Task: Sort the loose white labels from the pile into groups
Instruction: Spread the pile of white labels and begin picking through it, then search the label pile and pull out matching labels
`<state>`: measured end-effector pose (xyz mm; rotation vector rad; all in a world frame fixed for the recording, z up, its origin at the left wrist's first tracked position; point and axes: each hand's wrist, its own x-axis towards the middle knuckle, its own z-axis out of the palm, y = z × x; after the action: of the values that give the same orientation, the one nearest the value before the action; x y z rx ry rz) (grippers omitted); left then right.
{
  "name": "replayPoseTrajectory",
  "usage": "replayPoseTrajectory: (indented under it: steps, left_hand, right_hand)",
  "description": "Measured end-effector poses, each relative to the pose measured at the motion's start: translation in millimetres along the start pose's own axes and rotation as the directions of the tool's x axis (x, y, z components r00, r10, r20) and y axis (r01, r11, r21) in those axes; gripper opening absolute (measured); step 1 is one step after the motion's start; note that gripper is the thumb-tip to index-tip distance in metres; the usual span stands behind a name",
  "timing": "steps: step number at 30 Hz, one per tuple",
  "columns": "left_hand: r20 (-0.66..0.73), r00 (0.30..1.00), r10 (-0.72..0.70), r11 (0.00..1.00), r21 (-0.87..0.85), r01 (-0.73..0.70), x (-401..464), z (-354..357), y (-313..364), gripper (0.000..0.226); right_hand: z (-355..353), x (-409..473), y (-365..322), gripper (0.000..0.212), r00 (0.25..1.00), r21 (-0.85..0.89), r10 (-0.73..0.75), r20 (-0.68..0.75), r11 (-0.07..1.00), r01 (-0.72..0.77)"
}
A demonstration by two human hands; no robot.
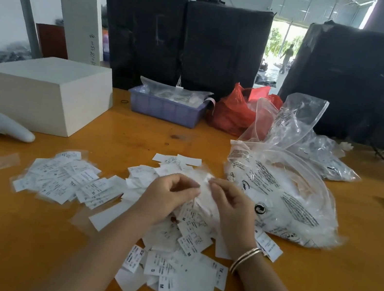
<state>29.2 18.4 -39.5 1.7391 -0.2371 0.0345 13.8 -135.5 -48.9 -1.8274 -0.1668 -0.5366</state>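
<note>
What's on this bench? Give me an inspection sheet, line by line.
Surface: orange table, small dark stains.
Job's things: central pile of labels; second group of labels to its left.
Clutter: white box, white controller, blue tray, red bag, clear bags.
Grippers: left hand and right hand pinching something thin and pale above the pile.
Cables: nothing seen.
Surroundings: black panels, open doorway behind.

i see a white box [41,93] at the far left of the orange table [17,230], a white controller [6,127] just before it, a purple tray [166,108] and red bag [238,110] further back.
</note>
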Motion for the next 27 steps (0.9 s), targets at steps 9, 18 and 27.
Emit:
replayPoseTrajectory:
  steps: [9,18,27]
  left_hand:
    - [-0.099,0.995,-0.027,0.990,-0.143,0.013,-1,-4,7,0.009]
    - [-0.082,0.986,0.146,0.966,0.228,-0.124,1,0,-2,0.014]
    - [0.030,0.991,0.130,0.973,0.190,-0.133,-1,-1,0,0.013]
  right_hand:
    - [-3,2,2,0.040,0.992,0.178,0.104,-0.073,0.980,-0.090]
    - [-8,6,8,0.056,0.963,0.420,0.218,-0.158,0.897,-0.135]
    - [-10,2,3,0.013,0.960,0.670,0.279,-0.031,0.718,-0.187]
